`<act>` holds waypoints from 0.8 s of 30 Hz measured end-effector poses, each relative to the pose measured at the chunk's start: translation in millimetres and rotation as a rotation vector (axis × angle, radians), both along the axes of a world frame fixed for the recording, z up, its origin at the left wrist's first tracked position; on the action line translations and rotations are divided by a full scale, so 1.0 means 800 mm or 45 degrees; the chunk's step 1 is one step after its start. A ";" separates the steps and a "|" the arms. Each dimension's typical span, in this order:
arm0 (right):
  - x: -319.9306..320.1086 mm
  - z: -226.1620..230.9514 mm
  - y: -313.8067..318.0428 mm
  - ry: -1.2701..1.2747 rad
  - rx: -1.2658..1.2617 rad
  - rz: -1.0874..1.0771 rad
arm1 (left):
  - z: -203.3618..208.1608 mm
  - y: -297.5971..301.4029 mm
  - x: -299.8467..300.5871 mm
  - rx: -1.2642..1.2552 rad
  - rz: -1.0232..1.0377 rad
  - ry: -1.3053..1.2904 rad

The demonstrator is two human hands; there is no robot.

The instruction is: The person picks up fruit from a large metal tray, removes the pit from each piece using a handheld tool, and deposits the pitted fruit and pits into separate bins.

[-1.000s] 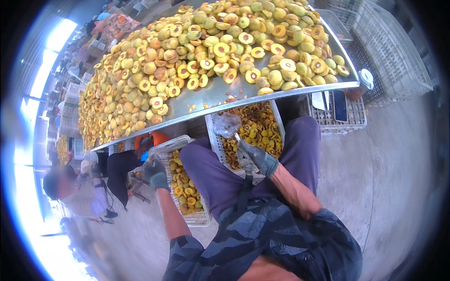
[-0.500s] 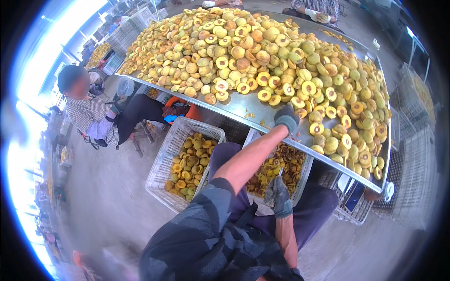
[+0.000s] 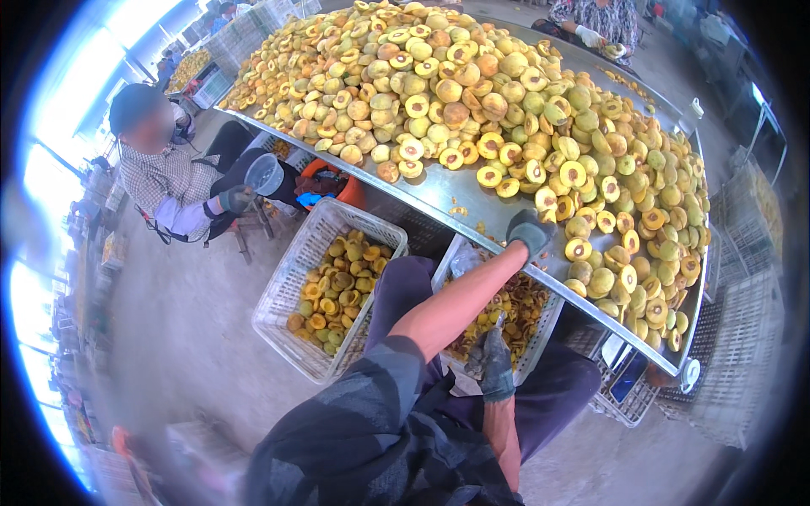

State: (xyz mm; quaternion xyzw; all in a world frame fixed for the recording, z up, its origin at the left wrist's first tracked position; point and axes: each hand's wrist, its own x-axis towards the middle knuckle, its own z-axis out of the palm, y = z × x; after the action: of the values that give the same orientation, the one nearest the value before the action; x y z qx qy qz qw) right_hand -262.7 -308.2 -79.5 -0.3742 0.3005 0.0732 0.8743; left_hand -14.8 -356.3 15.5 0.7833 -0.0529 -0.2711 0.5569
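A large heap of yellow peaches (image 3: 396, 93), many cut in half, covers the metal table (image 3: 456, 190). My left hand (image 3: 529, 234), in a dark grey-green glove, reaches over the table's near edge. Its fingers curl against a peach half (image 3: 546, 202) at the border of the heap; the grip is partly hidden. Low over my lap, my gloved right hand (image 3: 491, 363) is closed on a slim tool with a metal tip (image 3: 500, 320); its handle is hidden. Beneath it stands a crate (image 3: 544, 325) with brown and yellow peach scraps (image 3: 516, 316).
Left of my knees a white crate (image 3: 278, 295) holds peach halves. Beyond it a seated person (image 3: 160, 169) holds a clear tub (image 3: 264, 175), near an orange bucket (image 3: 350, 194). Another person's gloved hand (image 3: 591, 37) works across the table. Crates (image 3: 742, 354) stack at right, near a phone (image 3: 626, 379).
The view has shifted slightly. My left hand stays at the heap's border, its fingers now against a peach half. The seated person's tub has come up and forward.
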 end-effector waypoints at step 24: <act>-0.018 0.116 0.003 -0.412 -0.521 -0.021 | 0.002 0.229 -0.181 -1.279 -0.012 -0.086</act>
State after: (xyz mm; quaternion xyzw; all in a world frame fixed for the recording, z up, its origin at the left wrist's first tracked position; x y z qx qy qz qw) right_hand -277.2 -306.0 13.3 -0.5475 0.1682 -0.0571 0.8177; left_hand -160.0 -172.8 17.3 0.4266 -0.1984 -0.1893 0.8619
